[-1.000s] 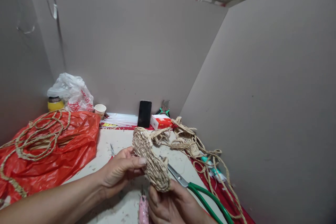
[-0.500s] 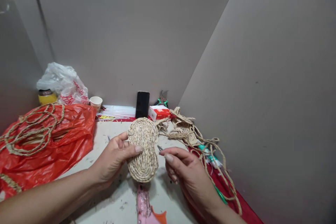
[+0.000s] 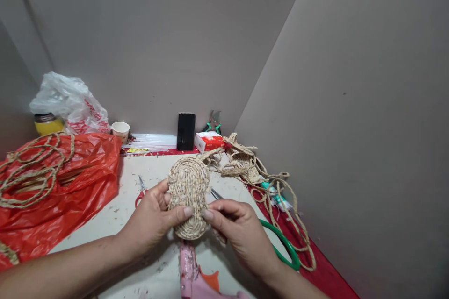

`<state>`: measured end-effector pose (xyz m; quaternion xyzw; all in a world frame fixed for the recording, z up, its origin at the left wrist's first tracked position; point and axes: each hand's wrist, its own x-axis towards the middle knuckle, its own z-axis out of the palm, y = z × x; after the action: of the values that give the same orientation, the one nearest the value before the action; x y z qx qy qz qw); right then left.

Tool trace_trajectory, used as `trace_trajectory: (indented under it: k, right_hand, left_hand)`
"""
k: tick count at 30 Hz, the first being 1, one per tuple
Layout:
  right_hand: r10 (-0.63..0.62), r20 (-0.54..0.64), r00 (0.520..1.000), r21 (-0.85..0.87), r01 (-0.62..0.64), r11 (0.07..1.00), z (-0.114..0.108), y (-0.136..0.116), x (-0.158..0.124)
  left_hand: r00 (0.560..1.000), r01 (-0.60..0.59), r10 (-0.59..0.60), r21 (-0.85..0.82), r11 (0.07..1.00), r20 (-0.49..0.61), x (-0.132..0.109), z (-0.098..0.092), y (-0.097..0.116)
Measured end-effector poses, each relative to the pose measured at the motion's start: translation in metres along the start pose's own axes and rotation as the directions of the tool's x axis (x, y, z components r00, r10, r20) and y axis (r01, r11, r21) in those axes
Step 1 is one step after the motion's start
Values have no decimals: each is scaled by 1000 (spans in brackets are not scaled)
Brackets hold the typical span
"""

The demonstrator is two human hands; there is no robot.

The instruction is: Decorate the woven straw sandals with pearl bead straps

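An oval sole-shaped piece of coiled, braided straw (image 3: 191, 187) is held up over the table. My left hand (image 3: 150, 217) grips its left edge, thumb on the front face and fingers behind. On the lower right edge, my right hand (image 3: 235, 229) pinches the piece between thumb and fingers. Below it lies a pink glue gun (image 3: 189, 271) with an orange trigger. Green-handled scissors (image 3: 293, 254) are partly hidden behind my right hand. Small red-handled scissors (image 3: 140, 194) lie beyond my left hand.
A red plastic bag (image 3: 87, 173) with braided cord (image 3: 35, 168) covers the left side. Along the back stand a paper cup (image 3: 120, 131), a phone (image 3: 185, 131) and a red-white box (image 3: 210, 141). Straw braids (image 3: 249, 168) trail down the right edge. Grey panels rise behind.
My right hand has moved left onto the straw piece's edge. The green scissor handle and red scissors now show more. The view has shifted slightly.
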<state>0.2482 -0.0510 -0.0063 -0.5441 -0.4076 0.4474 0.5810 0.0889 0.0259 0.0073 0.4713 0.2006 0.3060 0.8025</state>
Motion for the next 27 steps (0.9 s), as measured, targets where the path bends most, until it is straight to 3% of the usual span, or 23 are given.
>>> trace_trajectory:
  k: [6, 10, 13, 16, 20, 23, 27]
  right_hand:
    - [-105, 3, 994, -2, 105, 994, 1, 13, 1]
    - [-70, 38, 997, -13, 71, 997, 1, 12, 0]
    - [-110, -19, 994, -78, 108, 991, 2, 6, -3]
    - [-275, -22, 961, -278, 258, 925, 1, 3, -5]
    - [-400, 116, 909, -469, 405, 785, -1, 2, -7]
    - [-365, 146, 919, -483, 388, 785, 0, -1, -8]
    - [-226, 147, 963, -401, 267, 876, 2, -8, -9]
  left_hand:
    - [999, -34, 34, -4, 999, 16, 1, -1, 1]
    - [1000, -8, 8, -19, 1000, -10, 1, 1, 1]
    - [999, 13, -14, -22, 1000, -42, 0, 2, 0]
    - [999, 9, -10, -14, 1000, -38, -1, 2, -3]
    - [1000, -11, 12, 43, 999, -17, -3, 0, -6]
    - [998, -40, 46, 125, 991, -42, -4, 0, -6]
    - [994, -76, 93, 227, 971, -66, -7, -1, -5]
